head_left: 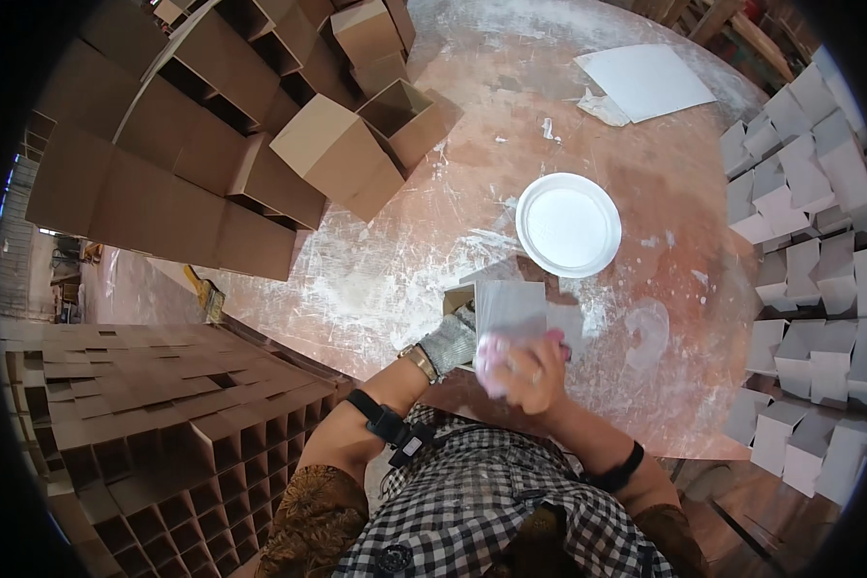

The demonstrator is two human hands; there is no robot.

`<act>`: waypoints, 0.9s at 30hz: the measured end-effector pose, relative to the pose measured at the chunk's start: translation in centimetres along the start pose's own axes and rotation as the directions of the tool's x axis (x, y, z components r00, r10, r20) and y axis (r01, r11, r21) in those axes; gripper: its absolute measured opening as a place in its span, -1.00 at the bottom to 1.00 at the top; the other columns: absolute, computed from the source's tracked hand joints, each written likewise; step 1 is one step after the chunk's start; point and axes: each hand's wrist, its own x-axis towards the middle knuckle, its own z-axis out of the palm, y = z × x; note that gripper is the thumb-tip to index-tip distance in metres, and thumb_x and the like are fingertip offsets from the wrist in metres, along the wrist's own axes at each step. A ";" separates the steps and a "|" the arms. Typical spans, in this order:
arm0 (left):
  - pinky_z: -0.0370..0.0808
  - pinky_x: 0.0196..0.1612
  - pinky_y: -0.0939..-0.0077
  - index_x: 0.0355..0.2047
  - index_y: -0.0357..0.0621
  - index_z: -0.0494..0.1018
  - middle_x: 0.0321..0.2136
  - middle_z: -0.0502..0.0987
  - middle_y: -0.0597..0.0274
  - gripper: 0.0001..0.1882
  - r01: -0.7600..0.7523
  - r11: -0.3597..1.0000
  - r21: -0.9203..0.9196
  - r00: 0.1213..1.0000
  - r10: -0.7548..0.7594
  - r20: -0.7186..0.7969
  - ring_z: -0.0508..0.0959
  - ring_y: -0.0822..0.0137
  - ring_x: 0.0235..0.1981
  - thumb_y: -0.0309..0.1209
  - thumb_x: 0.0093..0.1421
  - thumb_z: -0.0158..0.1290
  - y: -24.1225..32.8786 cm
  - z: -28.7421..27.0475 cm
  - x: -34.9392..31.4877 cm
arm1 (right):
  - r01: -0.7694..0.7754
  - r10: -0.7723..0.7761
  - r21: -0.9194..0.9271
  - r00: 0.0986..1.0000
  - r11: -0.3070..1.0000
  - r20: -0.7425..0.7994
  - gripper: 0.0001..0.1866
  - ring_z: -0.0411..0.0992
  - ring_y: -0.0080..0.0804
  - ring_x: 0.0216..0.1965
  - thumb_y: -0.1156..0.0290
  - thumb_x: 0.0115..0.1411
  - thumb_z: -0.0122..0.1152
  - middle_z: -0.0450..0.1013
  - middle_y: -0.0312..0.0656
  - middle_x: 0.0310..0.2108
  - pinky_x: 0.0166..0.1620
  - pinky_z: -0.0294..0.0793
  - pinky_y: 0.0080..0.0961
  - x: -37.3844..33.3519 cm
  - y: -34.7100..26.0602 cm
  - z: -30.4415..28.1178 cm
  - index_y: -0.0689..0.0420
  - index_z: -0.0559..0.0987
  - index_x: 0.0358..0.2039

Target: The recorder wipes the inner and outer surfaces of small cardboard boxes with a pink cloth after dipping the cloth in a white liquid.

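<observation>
A cardboard box (512, 306) with a wet white coat on its upper face is in front of me, its open end toward the left. My left hand (450, 342), in a grey knit glove, reaches into that open end and holds the box; its fingers are hidden inside. My right hand (535, 378) is bare and blurred by motion, closed round a pink sponge or wadded cloth (492, 361) at the near edge of the white face. Beyond the box stands a round white basin (568, 225) with white liquid in it.
Brown open boxes (342, 154) are piled at the far left, with rows of stacked boxes (154, 405) at the near left. White-coated boxes (804, 270) stand stacked along the right. A white sheet (647, 82) lies on the smeared table (684, 385). A brush-like tool (205, 294) rests at the left edge.
</observation>
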 end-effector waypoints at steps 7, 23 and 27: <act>0.33 0.07 0.53 0.14 -0.14 0.15 0.05 0.31 0.17 -0.62 0.102 0.939 -0.328 0.995 -0.090 0.051 0.36 0.39 0.01 -0.40 0.32 -0.29 3.3 0.1 2.2 | -0.263 0.264 0.074 0.964 0.962 -0.003 -0.68 0.34 -0.17 -0.27 0.57 -0.15 0.05 0.41 -0.21 -0.17 -0.24 0.31 -0.24 5.9 4.8 1.9 -0.02 0.53 -0.32; 0.31 0.06 0.51 0.06 -0.10 0.25 -0.01 0.32 0.10 -0.62 0.041 0.964 -0.264 0.998 -0.054 -0.040 0.33 0.32 0.01 -0.25 0.28 -0.23 1.7 0.0 1.4 | -0.172 0.161 0.099 0.980 0.980 0.114 -0.64 0.34 -0.13 -0.22 0.59 -0.13 0.01 0.41 -0.21 -0.13 -0.16 0.33 -0.19 7.6 1.6 1.7 -0.04 0.52 -0.27; 0.29 0.07 0.44 0.06 -0.11 0.25 -0.01 0.33 0.08 -0.59 -0.001 0.998 0.070 0.999 -0.002 0.040 0.33 0.26 0.01 -0.25 0.24 -0.19 1.8 -0.9 -0.2 | 0.085 -0.112 0.129 0.969 0.988 0.218 -0.69 0.33 -0.24 -0.23 0.52 -0.18 0.12 0.40 -0.25 -0.14 -0.31 0.26 -0.31 3.3 -2.3 0.2 -0.03 0.53 -0.34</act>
